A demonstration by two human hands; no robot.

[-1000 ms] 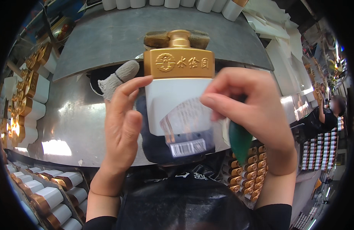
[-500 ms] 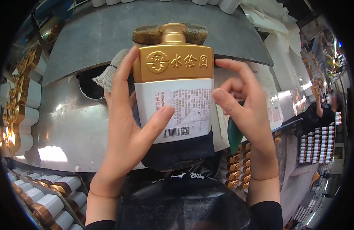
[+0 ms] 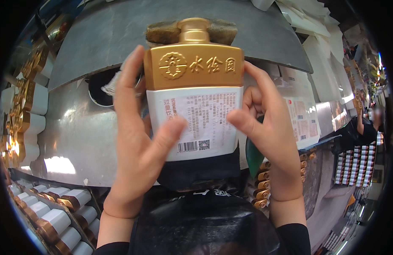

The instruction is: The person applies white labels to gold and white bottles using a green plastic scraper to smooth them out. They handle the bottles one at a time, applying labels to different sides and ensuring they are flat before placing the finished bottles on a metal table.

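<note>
A flat-sided bottle (image 3: 194, 123), white below with a gold shoulder and neck, lies face up in front of me. A clear printed label (image 3: 200, 112) covers its white face. My left hand (image 3: 141, 127) grips the bottle's left side, its blurred thumb over the label's left part. At the right side, my right hand (image 3: 269, 114) has its index finger along the gold shoulder and its thumb by the label's right edge. From its curled fingers hangs a green pointed scraper-like tool (image 3: 254, 159); its upper end is hidden. The bottle's neck rests before a worn brownish block (image 3: 162, 33); dark cloth (image 3: 196, 170) lies under its base.
A dark bowl (image 3: 94, 91) and a pale knit cloth (image 3: 111, 87) are left of the bottle. Printed sheets (image 3: 300, 114) lie on the right. Gold-and-white bottles (image 3: 54, 219) stand in rows around the metal table (image 3: 69, 140). Another person (image 3: 360, 131) is at far right.
My right hand has closed in on the bottle's right side, its index finger now against the shoulder. The bottle sits slightly higher in view, and the label looks smoother.
</note>
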